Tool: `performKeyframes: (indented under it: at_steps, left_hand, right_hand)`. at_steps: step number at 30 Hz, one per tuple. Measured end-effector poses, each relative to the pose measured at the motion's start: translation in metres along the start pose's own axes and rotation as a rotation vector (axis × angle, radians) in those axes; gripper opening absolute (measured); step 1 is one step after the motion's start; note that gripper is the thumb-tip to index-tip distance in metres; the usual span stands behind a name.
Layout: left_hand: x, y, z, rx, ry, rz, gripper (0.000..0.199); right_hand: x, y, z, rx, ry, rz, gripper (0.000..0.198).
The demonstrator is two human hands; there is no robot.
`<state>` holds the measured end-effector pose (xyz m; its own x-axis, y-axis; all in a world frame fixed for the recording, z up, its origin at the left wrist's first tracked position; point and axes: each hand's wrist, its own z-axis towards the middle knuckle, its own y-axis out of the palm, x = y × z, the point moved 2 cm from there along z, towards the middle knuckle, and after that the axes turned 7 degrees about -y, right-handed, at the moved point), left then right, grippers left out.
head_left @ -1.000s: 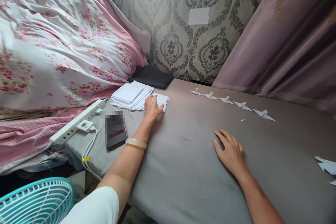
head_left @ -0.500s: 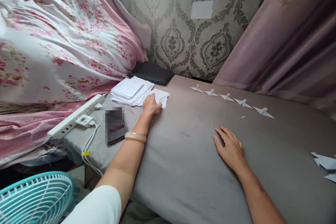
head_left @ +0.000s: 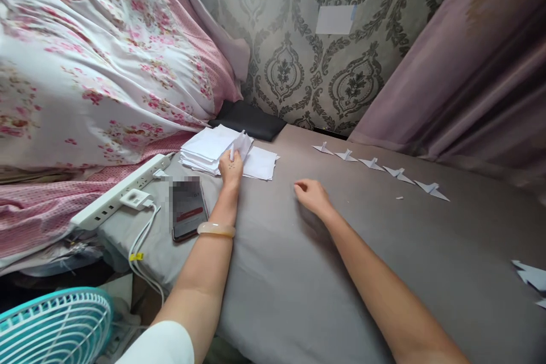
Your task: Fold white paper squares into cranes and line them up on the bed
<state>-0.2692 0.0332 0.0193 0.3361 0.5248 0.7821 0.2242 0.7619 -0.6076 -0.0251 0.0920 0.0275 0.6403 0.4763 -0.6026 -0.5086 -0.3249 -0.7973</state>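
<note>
My left hand [head_left: 231, 169] is closed on a white sheet of paper [head_left: 244, 143], which is raised and bent above the other paper. Beneath and behind it is a stack of white paper [head_left: 200, 145], with more square sheets [head_left: 261, 163] lying just to the right. My right hand [head_left: 313, 196] hovers over the grey cloth in the middle, its fingers curled together and nothing visible in them. Farther right, several small folded paper shapes [head_left: 371, 164] stand in a slanting row.
A phone [head_left: 188, 210] lies left of my left forearm, near a white power strip [head_left: 123, 190] with cables. A teal fan [head_left: 55, 324] stands at lower left. More folded paper [head_left: 533, 276] is at the right edge. A black flat item [head_left: 251, 119] rests by the wall.
My left hand has moved slightly left and lifted a sheet off the right-hand sheets. My right hand has come left and up toward the paper, and its spread fingers have curled in.
</note>
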Motion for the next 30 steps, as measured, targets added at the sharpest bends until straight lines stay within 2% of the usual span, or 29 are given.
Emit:
performKeyframes:
  at_steps: [4,7,9,11,14,18,20,22,24,30]
  left_hand:
    - [-0.005,-0.009,0.007,0.119,-0.079,-0.093,0.034]
    - [-0.007,-0.010,0.010,0.151,-0.111,-0.150,0.031]
    - [-0.008,-0.009,0.011,0.151,-0.123,-0.169,0.030]
    - [-0.008,-0.007,0.011,0.143,-0.132,-0.187,0.029]
    - [-0.006,-0.007,0.010,0.118,-0.133,-0.215,0.028]
    - [-0.001,-0.008,0.008,0.089,-0.115,-0.278,0.031]
    - [0.001,-0.009,0.006,0.099,-0.106,-0.304,0.032]
    - [0.002,-0.010,0.006,0.104,-0.108,-0.307,0.032]
    - [0.003,-0.011,0.005,0.094,-0.120,-0.289,0.031]
    - [0.003,-0.011,0.004,0.075,-0.197,-0.189,0.028]
  right_hand:
    - [-0.035,0.031,0.062,0.025,0.079,-0.013,0.033]
    - [-0.052,0.045,0.082,0.105,0.103,-0.049,0.057]
    - [-0.061,0.051,0.085,0.127,0.008,-0.098,0.071]
    - [-0.066,0.056,0.084,0.051,-0.120,-0.167,0.075]
    - [-0.065,0.060,0.079,-0.092,-0.214,-0.270,0.063]
    - [-0.064,0.058,0.070,-0.077,-0.372,-0.385,0.037]
    - [-0.064,0.058,0.065,-0.075,-0.431,-0.363,0.027]
    - [-0.062,0.058,0.064,-0.070,-0.380,-0.272,0.021]
    - [-0.057,0.057,0.067,-0.040,-0.265,-0.187,0.016]
    - [-0.048,0.049,0.091,0.089,0.087,-0.105,0.030]
